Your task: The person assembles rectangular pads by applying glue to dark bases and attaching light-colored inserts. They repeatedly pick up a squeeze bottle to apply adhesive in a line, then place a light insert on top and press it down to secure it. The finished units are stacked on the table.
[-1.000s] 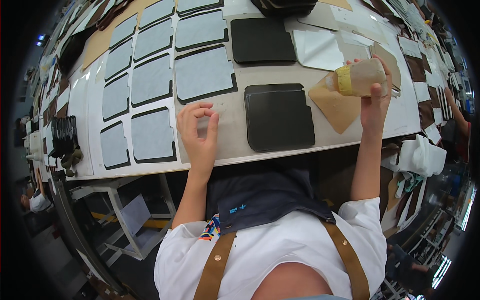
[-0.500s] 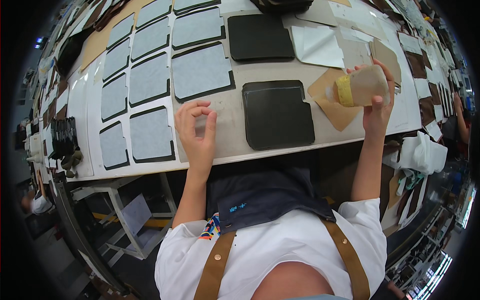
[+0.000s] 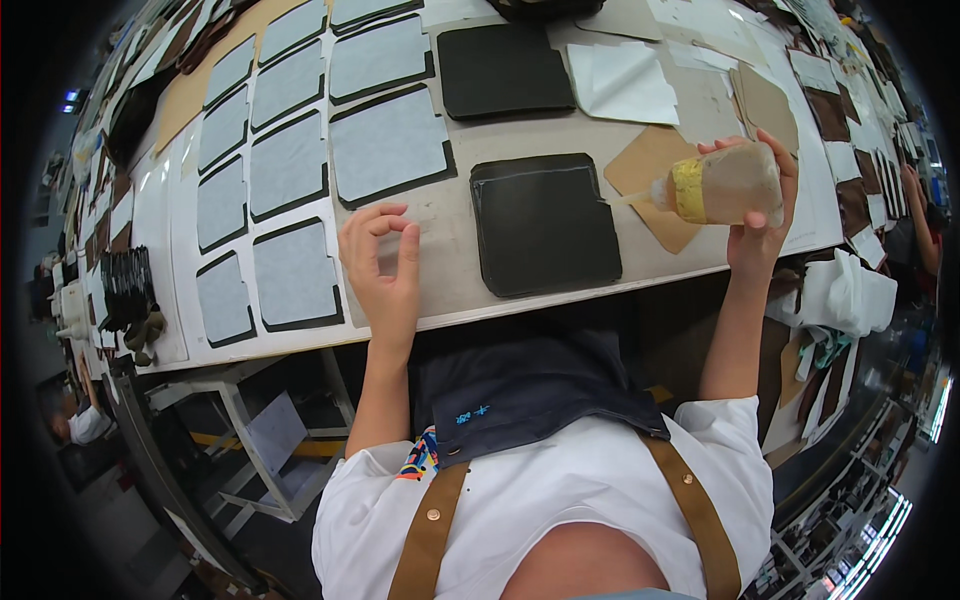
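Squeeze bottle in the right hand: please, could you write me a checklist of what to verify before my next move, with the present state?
1. Right hand grips the squeeze bottle: ok.
2. Nozzle points toward the nearer black panel: ok.
3. Nozzle touching that panel: cannot tell; they appear very close.
4. Left hand free: ok, fingers curled, nothing visible in it.
5. No loose sheet beneath the bottle: not ok, a tan sheet appears there.
6. Enough liquid in the bottle: cannot tell.

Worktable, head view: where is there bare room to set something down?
Bare: the patch between left hand and near black sheets; the white strip between grey panels and black bundle. Crowded: the panel rows, and upper right, around the white sheet.
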Motion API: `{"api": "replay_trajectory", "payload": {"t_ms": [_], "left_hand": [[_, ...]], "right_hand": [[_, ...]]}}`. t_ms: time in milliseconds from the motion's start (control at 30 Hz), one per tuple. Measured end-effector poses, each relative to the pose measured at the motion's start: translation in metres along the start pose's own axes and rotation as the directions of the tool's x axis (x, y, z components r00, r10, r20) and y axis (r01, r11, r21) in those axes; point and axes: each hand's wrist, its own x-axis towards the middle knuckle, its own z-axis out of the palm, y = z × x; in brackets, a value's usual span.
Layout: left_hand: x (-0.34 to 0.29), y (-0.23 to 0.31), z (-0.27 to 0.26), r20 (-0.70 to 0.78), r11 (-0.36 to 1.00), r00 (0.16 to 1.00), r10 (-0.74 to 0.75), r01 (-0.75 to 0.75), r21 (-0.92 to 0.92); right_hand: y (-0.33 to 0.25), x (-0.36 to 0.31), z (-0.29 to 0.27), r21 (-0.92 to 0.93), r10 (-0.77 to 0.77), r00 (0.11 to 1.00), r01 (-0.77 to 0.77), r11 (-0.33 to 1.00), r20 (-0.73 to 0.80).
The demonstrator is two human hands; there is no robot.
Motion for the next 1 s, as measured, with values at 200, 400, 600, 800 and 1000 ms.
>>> {"api": "replay_trajectory", "payload": {"t_ms": [200,400,600,800,1000], "left_hand": [[0.000,-0.001,0.002,-0.020,0.999,1.000,-0.019,0.018,-0.051],[0.000,-0.001,0.003,-0.030,0.998,0.999,-0.021,0.019,-0.056],[0.000,-0.001,0.003,-0.032,0.998,0.999,-0.022,0.020,-0.059],[-0.001,-0.001,0.003,-0.032,0.998,0.999,-0.023,0.021,-0.055],[0.000,-0.002,0.002,-0.019,0.999,1.000,-0.009,0.008,-0.036]], "right_hand": [[-0.006,-0.007,-0.002,-0.021,0.055,0.998,-0.055,0.998,-0.013],[-0.010,-0.018,-0.006,-0.033,0.101,0.994,-0.102,0.994,-0.045],[-0.008,-0.019,0.003,0.006,0.128,0.990,-0.128,0.992,-0.051],[-0.009,-0.018,0.004,0.017,0.134,0.991,-0.133,0.991,-0.030],[-0.008,-0.031,-0.004,0.033,0.151,0.987,-0.150,0.988,-0.050]]}}
